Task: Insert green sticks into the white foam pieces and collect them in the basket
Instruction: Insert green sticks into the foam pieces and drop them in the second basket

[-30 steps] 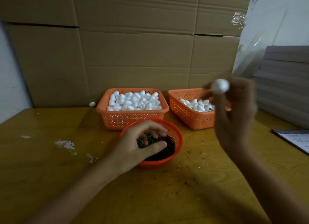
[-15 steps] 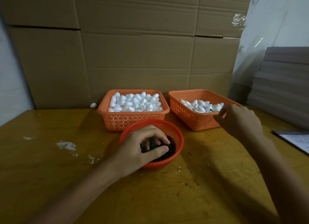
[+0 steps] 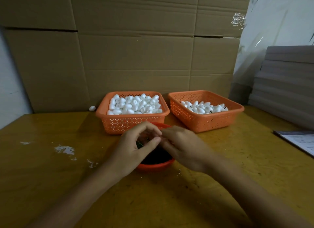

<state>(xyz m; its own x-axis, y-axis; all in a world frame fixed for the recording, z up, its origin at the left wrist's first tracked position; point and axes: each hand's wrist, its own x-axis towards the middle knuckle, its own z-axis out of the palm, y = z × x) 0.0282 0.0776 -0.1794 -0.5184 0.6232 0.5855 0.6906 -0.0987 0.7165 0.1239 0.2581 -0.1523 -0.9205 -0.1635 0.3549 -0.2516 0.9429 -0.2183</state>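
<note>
While both hands meet over the red bowl (image 3: 156, 165), the step looks like handing one stick from one grip to the other. It goes best if a single stick leaves the bunch, pinched near one end so the other end stays free to enter the foam.

Behind the grip and to its left, a full basket (image 3: 132, 123) of plain foam pieces (image 3: 134, 104) stands on the surface (image 3: 51, 176); the next piece would come from there.

The left hand (image 3: 134, 149) reaches in from the lower left. Its fingers curl into a ring, with the thumb tip pressed to the forefinger tip, so the grip is narrow. Green sticks (image 3: 139, 144) show inside the curl, and I judge it holds a few of them.

The right hand (image 3: 185, 149) has its back turned up and its fingers gathered and pointing left. Their tips touch the left pinch, directly above the bowl. I cannot tell whether this grip already has a stick, because the contact point is too small and dark.

Behind the grip and to its right, the collecting basket (image 3: 203, 122) holds finished pieces (image 3: 203, 107), some with dark stems poking out.
</note>
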